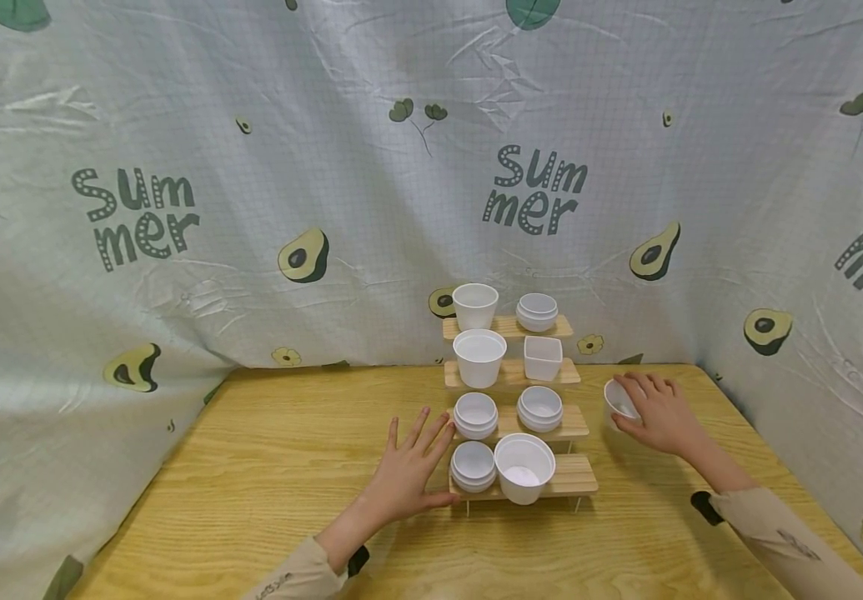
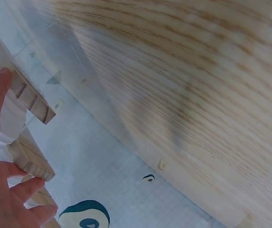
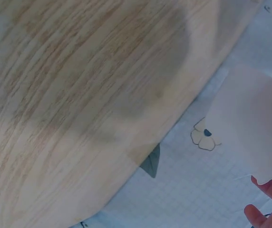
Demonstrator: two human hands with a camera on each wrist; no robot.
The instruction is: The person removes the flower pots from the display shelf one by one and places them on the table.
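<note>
My right hand holds a white plastic cup by its rim, to the right of a stepped wooden rack. In the right wrist view the same cup fills the right side, with fingertips along its edge. My left hand is spread at the rack's left side, fingers extended. In the left wrist view its fingertips touch the ends of the wooden shelves. On the bottom shelf stand a squat white jar and a wide white cup.
Higher shelves carry two squat jars, a tall cup beside a square cup, and at the top another tall cup and squat jar. A printed cloth hangs behind the wooden table.
</note>
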